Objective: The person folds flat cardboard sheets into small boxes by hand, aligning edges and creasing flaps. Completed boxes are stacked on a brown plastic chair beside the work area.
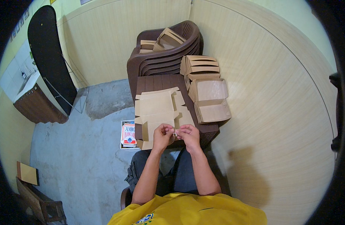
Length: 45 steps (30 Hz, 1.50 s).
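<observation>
A flat, unfolded brown cardboard box blank lies on a dark brown slatted table in front of me, with more cardboard under its right side. My left hand is closed in a pinch at the blank's near right corner. Close beside it, my right hand pinches the same corner area with thumb and forefinger. Something small and pale, seemingly a corner tab, shows between the fingertips. The fingers hide most of that corner. To the right, an opened folded box stands with its lid up.
Several nested boxes lean at the table's far right. Stacked brown plastic chairs behind hold more folded boxes. A white carton with printed packs sits on the floor left of the table. A wood-panelled wall closes the right side.
</observation>
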Motion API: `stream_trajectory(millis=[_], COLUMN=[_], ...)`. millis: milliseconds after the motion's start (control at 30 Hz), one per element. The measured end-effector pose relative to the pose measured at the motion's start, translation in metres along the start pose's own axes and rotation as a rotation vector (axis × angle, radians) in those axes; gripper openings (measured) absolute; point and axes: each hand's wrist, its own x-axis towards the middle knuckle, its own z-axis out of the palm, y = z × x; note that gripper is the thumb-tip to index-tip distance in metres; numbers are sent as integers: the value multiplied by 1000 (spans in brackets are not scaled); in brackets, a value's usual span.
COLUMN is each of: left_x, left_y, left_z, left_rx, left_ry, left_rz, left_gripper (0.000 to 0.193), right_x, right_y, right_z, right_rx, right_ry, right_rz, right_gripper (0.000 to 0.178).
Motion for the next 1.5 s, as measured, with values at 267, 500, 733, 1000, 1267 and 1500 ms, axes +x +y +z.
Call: stream_trajectory(millis=[267, 500, 733, 1000, 1267, 1500], left_x=[-1, 0, 6, 23, 0, -8], left_y=[5, -1, -9, -14, 40, 39], left_z=[1, 17, 8, 6, -11, -18], left_rx=[138, 95, 135, 329, 722, 1128], left_ry=[-42, 58, -10, 94, -248, -219], left_rz=[-2, -5, -35, 165, 205, 415], left_gripper=[14, 8, 8, 12, 26, 26], right_x=[-6, -3, -4, -22, -9, 9], right_y=[7, 3, -3, 0, -6, -5], right_z=[0, 1, 6, 21, -10, -25], right_rx=[-346, 70, -122, -468, -645, -898], right_ry=[35, 120, 46, -32, -127, -249], right_rz=[-260, -65, -96, -453, -608, -725], right_gripper=[26, 33, 33, 42, 59, 38])
